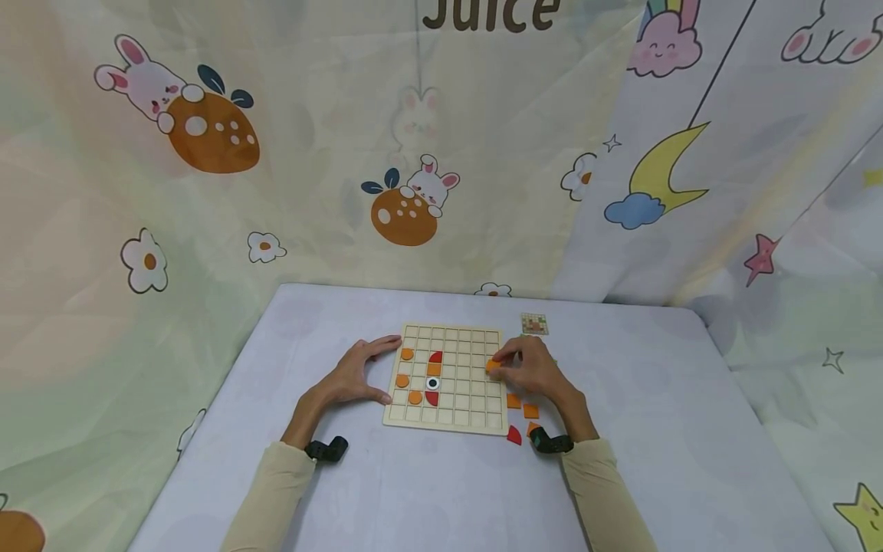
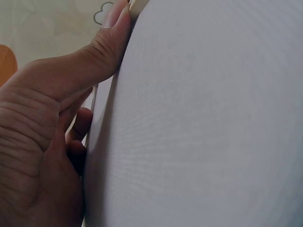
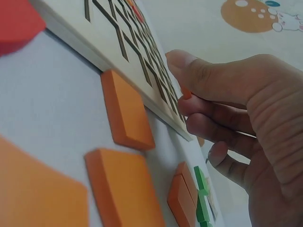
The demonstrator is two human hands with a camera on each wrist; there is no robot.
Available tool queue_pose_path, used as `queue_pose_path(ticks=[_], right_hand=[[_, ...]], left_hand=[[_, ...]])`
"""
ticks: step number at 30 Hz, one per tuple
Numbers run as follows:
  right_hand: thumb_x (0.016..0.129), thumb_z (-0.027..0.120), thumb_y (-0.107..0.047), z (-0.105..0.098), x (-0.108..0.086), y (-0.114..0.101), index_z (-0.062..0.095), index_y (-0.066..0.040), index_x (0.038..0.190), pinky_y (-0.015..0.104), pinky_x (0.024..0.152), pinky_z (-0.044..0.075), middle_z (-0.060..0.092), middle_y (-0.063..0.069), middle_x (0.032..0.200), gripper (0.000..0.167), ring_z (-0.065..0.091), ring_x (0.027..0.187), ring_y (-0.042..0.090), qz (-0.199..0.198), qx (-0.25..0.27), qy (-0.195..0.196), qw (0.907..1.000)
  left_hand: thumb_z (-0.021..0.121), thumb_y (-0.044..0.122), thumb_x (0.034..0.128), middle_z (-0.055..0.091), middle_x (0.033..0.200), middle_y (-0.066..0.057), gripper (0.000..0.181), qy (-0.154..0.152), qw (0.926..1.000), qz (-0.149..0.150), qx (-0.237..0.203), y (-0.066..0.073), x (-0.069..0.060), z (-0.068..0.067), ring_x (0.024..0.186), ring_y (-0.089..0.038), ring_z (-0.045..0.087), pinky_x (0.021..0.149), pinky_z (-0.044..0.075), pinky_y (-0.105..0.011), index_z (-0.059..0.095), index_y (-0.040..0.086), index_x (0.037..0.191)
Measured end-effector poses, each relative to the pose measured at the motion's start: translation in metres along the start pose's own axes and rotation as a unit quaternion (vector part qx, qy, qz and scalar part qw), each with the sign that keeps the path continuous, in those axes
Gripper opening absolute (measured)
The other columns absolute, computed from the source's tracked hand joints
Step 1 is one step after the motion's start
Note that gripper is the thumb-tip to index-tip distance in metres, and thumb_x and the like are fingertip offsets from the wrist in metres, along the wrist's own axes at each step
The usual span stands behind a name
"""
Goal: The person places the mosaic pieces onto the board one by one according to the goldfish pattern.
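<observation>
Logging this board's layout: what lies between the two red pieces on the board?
In the head view, an orange square and, nearer the person, a black-and-white piece.

High head view faces forward-down; close wrist views skim the tabletop point(image 1: 400, 491), right sharing the board point(image 1: 455, 383).

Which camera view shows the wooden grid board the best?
The head view: the wooden grid board appears nearly whole, from above, with the right hand covering a little of its edge. The right wrist view shows only part, steeply slanted; the left wrist view, just a pale bit by the left thumb.
</observation>
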State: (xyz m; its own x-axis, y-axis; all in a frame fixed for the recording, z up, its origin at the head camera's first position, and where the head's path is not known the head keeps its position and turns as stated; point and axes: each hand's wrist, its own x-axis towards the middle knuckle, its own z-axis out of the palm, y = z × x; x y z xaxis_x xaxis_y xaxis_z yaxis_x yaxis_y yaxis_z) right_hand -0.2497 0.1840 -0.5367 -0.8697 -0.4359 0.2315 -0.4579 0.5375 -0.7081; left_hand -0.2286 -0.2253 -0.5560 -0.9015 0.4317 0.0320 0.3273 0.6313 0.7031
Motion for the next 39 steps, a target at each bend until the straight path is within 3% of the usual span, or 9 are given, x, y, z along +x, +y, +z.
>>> queue_pose_path(ticks=[13, 20, 32, 39], right_hand=[[0.082, 0.097, -0.014, 0.011, 0.002, -0.012, 0.086, -0.011, 0.097, 0.027, 0.076, 0.051, 0.08, -0.001, 0.093, 0.019, 0.064, 0.083, 0.016, 0.006, 0.011, -0.02, 0.9997], [0.08, 0.098, -0.015, 0.022, 0.002, -0.019, 0.086, -0.012, 0.097, 0.03, 0.075, 0.05, 0.077, -0.003, 0.09, 0.021, 0.061, 0.082, 0.018, -0.018, 0.036, -0.033, 0.9987], [0.082, 0.098, -0.019, 0.036, 0.002, -0.034, 0.086, -0.017, 0.094, 0.032, 0.09, 0.053, 0.077, -0.011, 0.088, 0.017, 0.065, 0.089, 0.013, -0.002, 0.002, -0.064, 0.998], [0.082, 0.097, -0.02, 0.047, 0.001, -0.039, 0.087, -0.017, 0.094, 0.029, 0.084, 0.054, 0.075, -0.011, 0.088, 0.016, 0.062, 0.086, 0.007, -0.024, -0.012, -0.075, 0.9968]], left_hand=[[0.106, 0.039, 0.0648, 0.042, 0.177, -0.001, 0.117, 0.001, 1.0, 0.004, 0.008, -0.001, 0.0, -0.001, 0.125, -0.024, 0.048, 0.108, 0.041, -0.048, 0.05, 0.02, 0.166], [0.107, 0.038, 0.0645, 0.044, 0.176, -0.003, 0.117, 0.006, 0.9999, 0.013, 0.009, -0.003, 0.0, -0.001, 0.124, -0.024, 0.049, 0.107, 0.041, -0.047, 0.05, 0.018, 0.165], [0.107, 0.037, 0.0643, 0.044, 0.176, -0.002, 0.116, 0.005, 0.9999, 0.014, 0.0, -0.002, 0.001, -0.001, 0.125, -0.025, 0.049, 0.108, 0.041, -0.049, 0.051, 0.019, 0.164], [0.107, 0.038, 0.0636, 0.045, 0.175, -0.003, 0.116, 0.008, 0.9998, 0.019, -0.003, -0.002, 0.001, -0.001, 0.124, -0.025, 0.049, 0.106, 0.041, -0.048, 0.052, 0.018, 0.164]])
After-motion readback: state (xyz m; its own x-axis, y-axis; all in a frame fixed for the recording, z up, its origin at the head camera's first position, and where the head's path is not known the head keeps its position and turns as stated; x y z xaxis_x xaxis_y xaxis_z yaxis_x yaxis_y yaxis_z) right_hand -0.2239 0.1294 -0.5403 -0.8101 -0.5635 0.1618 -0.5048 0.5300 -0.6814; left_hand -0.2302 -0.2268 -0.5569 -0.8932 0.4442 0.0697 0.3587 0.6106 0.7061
